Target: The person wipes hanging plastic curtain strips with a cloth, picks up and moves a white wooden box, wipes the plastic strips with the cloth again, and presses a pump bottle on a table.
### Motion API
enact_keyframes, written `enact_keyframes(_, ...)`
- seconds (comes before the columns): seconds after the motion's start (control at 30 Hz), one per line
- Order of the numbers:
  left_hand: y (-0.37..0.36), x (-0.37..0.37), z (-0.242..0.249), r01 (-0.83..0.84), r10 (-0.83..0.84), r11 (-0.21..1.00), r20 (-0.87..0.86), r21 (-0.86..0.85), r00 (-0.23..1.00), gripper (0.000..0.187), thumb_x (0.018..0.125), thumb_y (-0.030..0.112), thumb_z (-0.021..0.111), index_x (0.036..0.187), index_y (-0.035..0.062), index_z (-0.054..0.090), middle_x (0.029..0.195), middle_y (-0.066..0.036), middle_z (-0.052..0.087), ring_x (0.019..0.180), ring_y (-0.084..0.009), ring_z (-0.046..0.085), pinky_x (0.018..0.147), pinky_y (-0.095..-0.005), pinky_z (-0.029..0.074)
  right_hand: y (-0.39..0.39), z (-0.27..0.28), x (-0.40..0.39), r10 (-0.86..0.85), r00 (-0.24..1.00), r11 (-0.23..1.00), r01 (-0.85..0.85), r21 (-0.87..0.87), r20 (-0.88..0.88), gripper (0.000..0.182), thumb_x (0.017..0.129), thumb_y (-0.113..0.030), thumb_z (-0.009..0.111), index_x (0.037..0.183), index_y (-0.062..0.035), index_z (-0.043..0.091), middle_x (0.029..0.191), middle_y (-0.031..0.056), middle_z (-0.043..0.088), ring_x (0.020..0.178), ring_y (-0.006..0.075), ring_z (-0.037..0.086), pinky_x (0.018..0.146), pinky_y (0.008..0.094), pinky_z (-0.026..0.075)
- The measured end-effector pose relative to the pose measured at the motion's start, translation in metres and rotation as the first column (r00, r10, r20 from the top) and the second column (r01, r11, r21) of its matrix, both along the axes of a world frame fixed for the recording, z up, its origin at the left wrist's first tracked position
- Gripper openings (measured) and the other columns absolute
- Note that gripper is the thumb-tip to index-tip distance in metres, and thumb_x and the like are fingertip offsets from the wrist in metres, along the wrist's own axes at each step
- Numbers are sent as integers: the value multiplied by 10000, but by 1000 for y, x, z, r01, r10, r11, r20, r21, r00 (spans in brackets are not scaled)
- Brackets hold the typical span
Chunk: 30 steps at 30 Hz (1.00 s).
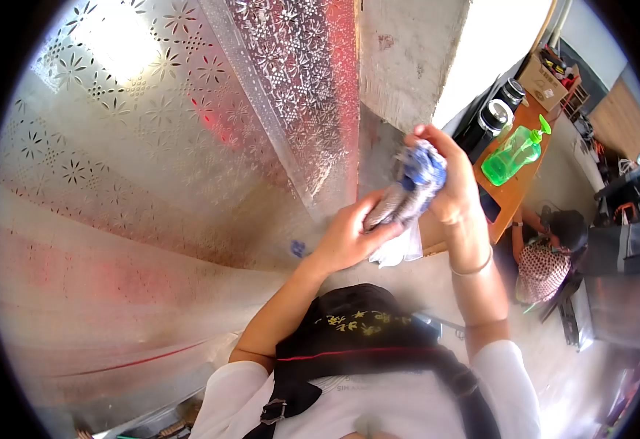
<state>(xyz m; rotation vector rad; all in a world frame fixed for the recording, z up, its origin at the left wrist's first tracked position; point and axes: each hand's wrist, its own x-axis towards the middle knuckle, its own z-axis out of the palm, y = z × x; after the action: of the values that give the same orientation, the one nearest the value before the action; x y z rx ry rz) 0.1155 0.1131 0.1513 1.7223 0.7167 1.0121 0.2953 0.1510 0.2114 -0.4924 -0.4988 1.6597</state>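
Head view: both hands work a crumpled blue-and-white cloth (408, 194) at chest height beside a patterned metal sheet (188, 146). Left hand (349, 238) grips its lower end; right hand (452, 179) curls fingers over the top, apparently wringing or bunching. A firmer twist seems next.

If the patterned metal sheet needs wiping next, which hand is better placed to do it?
Probably the left. The left hand grips the lower end of the bundled cloth and lies nearest the patterned sheet. The right hand holds the cloth's top, farther over by the wooden table.
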Motion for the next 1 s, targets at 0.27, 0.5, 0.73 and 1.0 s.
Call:
enact_keyframes(0.27,11,-49,7,-84,250,928,436,-364,865,413,963,150,523,1325,-24,425,1241,-104,526,1134,-135,493,960,-286,399,-27,-71,-86,-1,814,953,-175,247,581,742,932,-351,564,1489,-106,140,1505,120,219,1356,254,290,1108,373,264)
enact_keyframes(0.5,41,-78,-5,-344,335,939,187,15,923,418,940,197,558,1307,11,483,1376,-142,467,1280,-233,429,1103,-375,286,-25,-113,-75,73,992,973,-49,-227,99,252,965,-136,445,1197,-77,522,1005,84,625,857,201,636,750,358,557)
enact_keyframes(0.73,137,-112,-33,-758,760,650,-21,61,650,621,831,142,693,1343,-20,380,1318,-154,476,1235,-256,445,1059,-374,325,-23,-105,-40,25,982,982,11,-191,185,360,938,-257,546,1224,-51,474,1044,59,598,961,164,595,832,340,515)
enact_keyframes(1.0,118,-102,-113,-281,210,925,-272,-257,939,472,913,228,619,1324,31,497,1219,-100,603,1106,-191,580,925,-320,460,-12,-84,-20,-233,787,973,185,142,572,319,912,-185,620,1145,1,508,1002,10,568,892,61,515,806,239,441)
